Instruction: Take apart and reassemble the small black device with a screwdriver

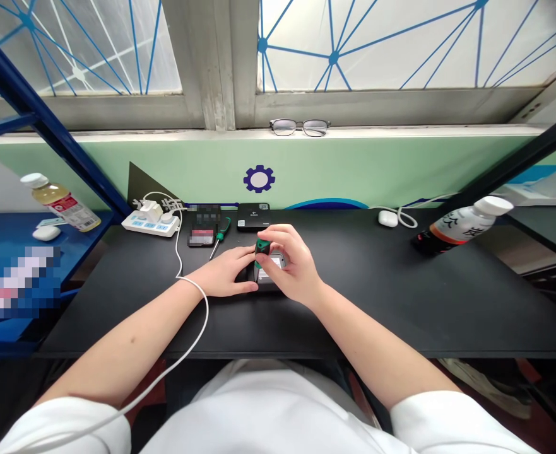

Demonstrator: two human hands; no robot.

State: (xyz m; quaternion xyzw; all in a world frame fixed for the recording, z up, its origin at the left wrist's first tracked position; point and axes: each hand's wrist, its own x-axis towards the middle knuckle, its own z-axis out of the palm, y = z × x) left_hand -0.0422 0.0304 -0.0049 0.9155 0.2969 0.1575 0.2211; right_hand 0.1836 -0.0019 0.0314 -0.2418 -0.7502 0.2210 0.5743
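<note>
A hard drive (271,270) with a white label lies on the black table in front of me, partly covered by both hands. My right hand (291,265) pinches the green and black handle of a screwdriver (261,247). The screwdriver stands roughly upright over the drive's left part, its shaft pointing down; whether the tip touches a screw is too small to tell. My left hand (228,271) lies flat at the drive's left edge, fingers stretched out and thumb apart, touching it. A second screwdriver with a green handle (219,237) lies behind my left hand.
Behind the hands lie a black flat box (253,217) and a phone (202,233). A white power strip (151,222) sits back left; its white cable (206,315) crosses my left forearm. A bottle (464,224) and a white earbud case (388,218) are on the right. Glasses (300,127) rest on the sill.
</note>
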